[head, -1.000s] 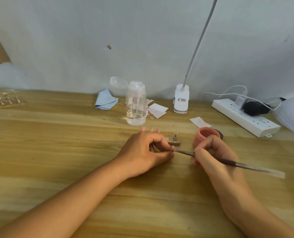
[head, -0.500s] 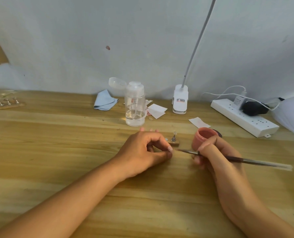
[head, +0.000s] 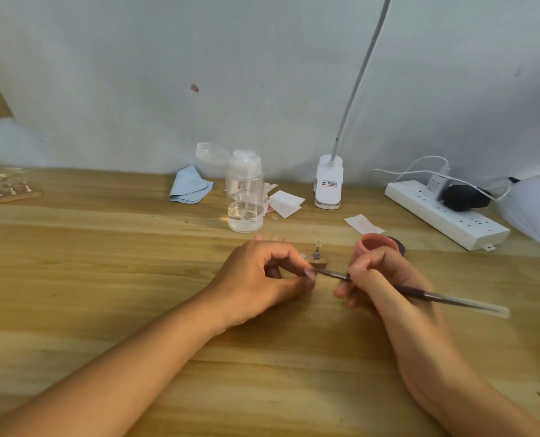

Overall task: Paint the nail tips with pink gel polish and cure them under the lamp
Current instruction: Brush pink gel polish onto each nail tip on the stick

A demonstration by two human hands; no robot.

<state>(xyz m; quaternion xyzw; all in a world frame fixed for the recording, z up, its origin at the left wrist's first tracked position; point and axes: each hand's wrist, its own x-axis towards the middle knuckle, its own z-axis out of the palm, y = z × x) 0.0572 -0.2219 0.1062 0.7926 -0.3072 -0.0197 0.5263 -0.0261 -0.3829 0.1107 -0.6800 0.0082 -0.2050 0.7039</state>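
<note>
Left hand (head: pixel 262 275), fingers curled, pinches a nail tip (head: pixel 309 273); right hand (head: pixel 379 279) grips the brush (head: pixel 435 294), bristles touching that tip.

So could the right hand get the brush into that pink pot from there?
Probably yes. The pink pot stands open just beyond the right hand, with nothing between them. That hand grips the brush, whose tip points at the nail tip pinched by the left hand.

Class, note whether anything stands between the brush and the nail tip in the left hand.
Nothing visible does: the brush in the right hand reaches straight to the nail tip pinched by the left hand.
</note>
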